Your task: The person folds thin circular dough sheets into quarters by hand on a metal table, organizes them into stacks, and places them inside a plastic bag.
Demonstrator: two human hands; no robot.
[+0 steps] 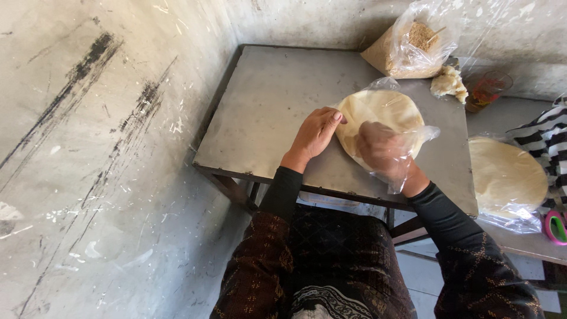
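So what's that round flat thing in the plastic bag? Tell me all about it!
It is a stack of round, pale cream flatbreads, thin and soft-looking, lying flat on the grey metal table inside a clear plastic bag. The right hand is inside the bag, on the stack. The left hand touches its left edge.

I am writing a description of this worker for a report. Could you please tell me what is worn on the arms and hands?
Both arms have tight black inner sleeves down to the wrists. Over them are looser dark brown sleeves with a small light pattern. The left hand is bare. The right hand shows no glove, ring or watch, though clear plastic film blurs it.
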